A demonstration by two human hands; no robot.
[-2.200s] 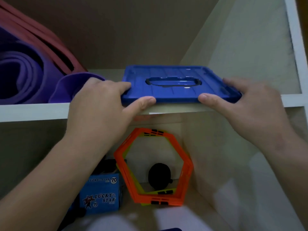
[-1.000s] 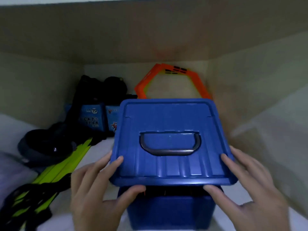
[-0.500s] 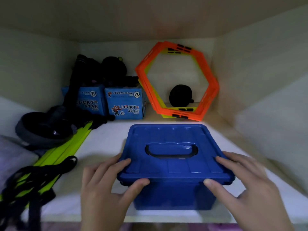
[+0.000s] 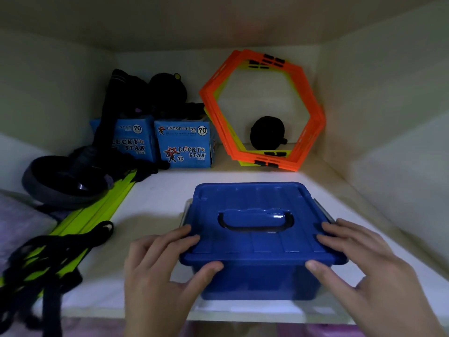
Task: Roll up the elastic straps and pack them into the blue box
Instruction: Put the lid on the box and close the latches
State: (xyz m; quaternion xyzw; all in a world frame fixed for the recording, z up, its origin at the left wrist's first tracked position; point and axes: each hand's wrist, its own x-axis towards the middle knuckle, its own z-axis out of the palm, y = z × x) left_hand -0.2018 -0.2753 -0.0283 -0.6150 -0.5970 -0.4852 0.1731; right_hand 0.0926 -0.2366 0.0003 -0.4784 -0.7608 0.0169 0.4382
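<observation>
The blue box point(image 4: 257, 280) sits at the near edge of the white shelf point(image 4: 165, 198), a bit right of middle. Its lid point(image 4: 255, 198) is on, so no telling what's inside. It looks like stiff, slick moulded plastic, probably lightish, and I'd guess the lid flexes if you yank one corner. The left hand point(image 4: 158, 271) and right hand point(image 4: 364, 271) each pinch a near corner of the lid, fingers flat on top, thumbs under the front rim. Personally I'd carry it by the recessed handle point(image 4: 255, 221). Further out there are orange hexagon rings point(image 4: 313, 113) far right, Lucky Star cartons point(image 4: 184, 147) far left, and a yellow-green ladder thing point(image 4: 97, 210) down the left.
</observation>
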